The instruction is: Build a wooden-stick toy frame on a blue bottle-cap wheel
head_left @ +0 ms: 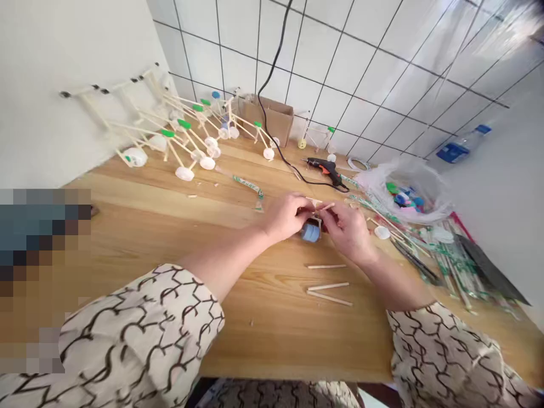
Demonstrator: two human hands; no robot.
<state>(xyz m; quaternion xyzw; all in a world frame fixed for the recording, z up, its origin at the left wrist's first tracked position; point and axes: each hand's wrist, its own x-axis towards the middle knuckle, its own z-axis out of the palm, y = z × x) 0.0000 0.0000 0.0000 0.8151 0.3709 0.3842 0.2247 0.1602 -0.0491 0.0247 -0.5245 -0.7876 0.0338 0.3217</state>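
Note:
My left hand [289,216] and my right hand [349,231] meet near the middle of the wooden table. Between the fingertips of my right hand is a short wooden stick [327,207]. The left fingers are pinched on the near end of a small frame; what exactly they grip is hidden. Blue round caps [310,232] sit at the frame's lower end, just below the fingertips. Closer to me, a loose stick [326,266] lies on the table, with two more sticks [329,297] below it.
Several stick models with white wheels [184,173] stand at the back left. Behind my hands lie a black glue gun [327,170] and its cable. A plastic bag of caps [408,192], bundled sticks [457,266] and a bottle [463,144] are on the right. A cardboard box [278,119] stands behind.

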